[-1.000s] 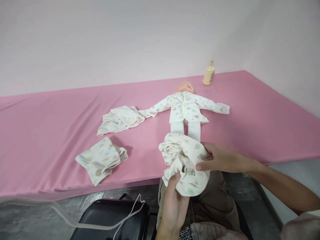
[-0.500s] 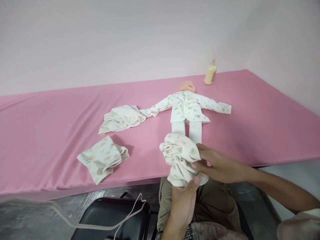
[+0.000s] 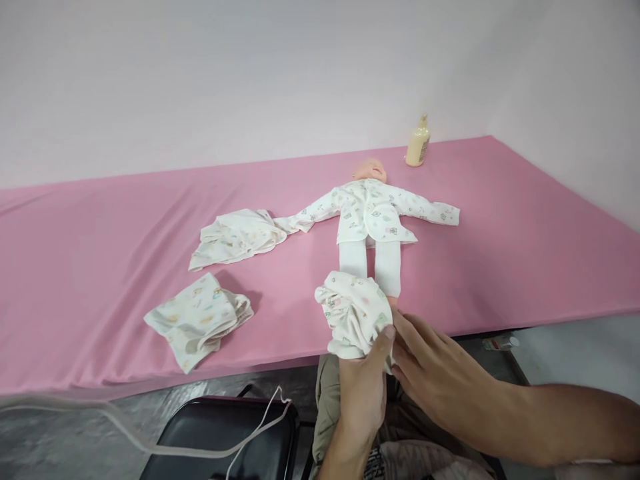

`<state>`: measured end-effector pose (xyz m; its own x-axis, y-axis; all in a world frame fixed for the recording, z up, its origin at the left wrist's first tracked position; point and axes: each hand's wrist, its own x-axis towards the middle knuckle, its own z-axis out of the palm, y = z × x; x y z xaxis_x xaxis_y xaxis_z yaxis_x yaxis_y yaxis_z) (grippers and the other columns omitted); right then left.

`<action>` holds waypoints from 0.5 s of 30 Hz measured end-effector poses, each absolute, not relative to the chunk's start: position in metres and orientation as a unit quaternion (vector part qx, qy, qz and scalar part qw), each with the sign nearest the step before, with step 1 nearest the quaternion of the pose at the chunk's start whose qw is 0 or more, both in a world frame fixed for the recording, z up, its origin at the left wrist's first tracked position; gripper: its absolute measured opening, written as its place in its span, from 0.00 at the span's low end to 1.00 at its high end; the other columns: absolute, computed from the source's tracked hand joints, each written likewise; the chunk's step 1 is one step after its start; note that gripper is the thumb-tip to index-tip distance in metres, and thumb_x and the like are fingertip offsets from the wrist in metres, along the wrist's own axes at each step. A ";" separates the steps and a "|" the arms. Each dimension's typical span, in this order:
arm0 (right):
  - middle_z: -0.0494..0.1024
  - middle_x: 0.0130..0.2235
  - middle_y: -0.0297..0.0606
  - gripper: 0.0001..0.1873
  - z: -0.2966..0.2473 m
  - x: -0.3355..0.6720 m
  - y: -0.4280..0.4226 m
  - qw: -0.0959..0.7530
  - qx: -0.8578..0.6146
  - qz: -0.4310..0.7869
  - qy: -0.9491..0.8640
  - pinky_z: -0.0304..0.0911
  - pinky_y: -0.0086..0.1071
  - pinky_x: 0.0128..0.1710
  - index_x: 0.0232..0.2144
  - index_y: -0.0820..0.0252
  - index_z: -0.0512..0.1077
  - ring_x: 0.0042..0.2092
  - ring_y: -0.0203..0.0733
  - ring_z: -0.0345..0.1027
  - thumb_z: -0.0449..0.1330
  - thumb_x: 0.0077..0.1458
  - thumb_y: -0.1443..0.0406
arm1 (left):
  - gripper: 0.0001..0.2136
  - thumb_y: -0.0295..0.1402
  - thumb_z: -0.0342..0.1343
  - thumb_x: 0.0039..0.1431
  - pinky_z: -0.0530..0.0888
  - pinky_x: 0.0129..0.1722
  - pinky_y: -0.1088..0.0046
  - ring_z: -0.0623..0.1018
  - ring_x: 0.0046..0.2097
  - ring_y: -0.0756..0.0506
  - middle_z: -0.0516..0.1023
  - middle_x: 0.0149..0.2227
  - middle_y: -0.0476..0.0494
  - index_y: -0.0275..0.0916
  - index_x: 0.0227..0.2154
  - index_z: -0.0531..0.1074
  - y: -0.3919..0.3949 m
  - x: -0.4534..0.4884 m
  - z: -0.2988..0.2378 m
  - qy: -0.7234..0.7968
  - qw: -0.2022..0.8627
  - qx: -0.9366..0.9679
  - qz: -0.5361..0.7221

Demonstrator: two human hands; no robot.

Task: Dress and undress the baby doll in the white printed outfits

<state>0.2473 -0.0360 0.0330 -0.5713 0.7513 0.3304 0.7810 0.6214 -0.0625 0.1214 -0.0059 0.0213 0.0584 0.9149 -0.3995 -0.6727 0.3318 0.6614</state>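
Note:
My left hand [image 3: 364,387] is closed around a bunched white baby garment [image 3: 353,310] with small prints, its thumb on top. The gathered cloth hangs over the front table edge and covers one foot of a doll [image 3: 370,171]. My right hand [image 3: 435,373] lies against the garment's right side, back upward, fingers stretched toward the doll's other foot [image 3: 393,302]; the fingertips are partly hidden. The doll lies on its back in a printed white jacket [image 3: 373,210] and white leg coverings [image 3: 387,263], arms spread.
A pink-covered table [image 3: 500,253] runs along the wall. Left of the doll lie a crumpled printed cloth [image 3: 237,237] and a folded one [image 3: 200,320]. A pump bottle [image 3: 417,143] stands near the wall. Below are a black chair [image 3: 225,433] and a pale cable [image 3: 200,454].
My right hand has let go of the garment's right side and turned its back upward. The bundle has shifted slightly left, and one doll foot now shows. The view has moved a little.

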 end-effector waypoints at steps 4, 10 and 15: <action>0.65 0.62 0.55 0.24 0.040 0.258 -0.038 0.231 -0.409 0.066 -0.880 0.67 0.45 0.57 0.59 0.64 0.63 0.64 0.52 0.57 0.52 0.61 0.71 | 0.19 0.29 0.66 0.50 0.74 0.52 0.68 0.81 0.42 0.46 0.81 0.40 0.42 0.36 0.47 0.75 0.001 0.116 0.020 0.405 0.722 0.102 0.551; 0.71 0.56 0.47 0.24 0.023 0.295 0.013 0.280 -0.425 0.087 -0.856 0.66 0.44 0.56 0.58 0.59 0.63 0.60 0.45 0.63 0.48 0.61 0.75 | 0.11 0.33 0.65 0.53 0.76 0.45 0.72 0.77 0.34 0.51 0.77 0.31 0.45 0.32 0.36 0.76 0.003 0.110 0.020 0.365 0.748 0.083 0.549; 0.70 0.58 0.46 0.25 0.004 0.293 0.045 0.142 -0.335 0.006 -0.931 0.55 0.50 0.63 0.58 0.61 0.67 0.67 0.51 0.50 0.52 0.58 0.76 | 0.13 0.35 0.65 0.54 0.77 0.45 0.69 0.78 0.35 0.50 0.77 0.33 0.46 0.33 0.39 0.74 -0.003 0.108 0.018 0.412 0.731 0.085 0.538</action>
<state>0.2929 0.0450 0.0044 -0.7346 0.6266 0.2601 0.6230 0.7748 -0.1070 0.1083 -0.0025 0.0181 0.0826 0.8560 -0.5104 -0.7164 0.4070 0.5667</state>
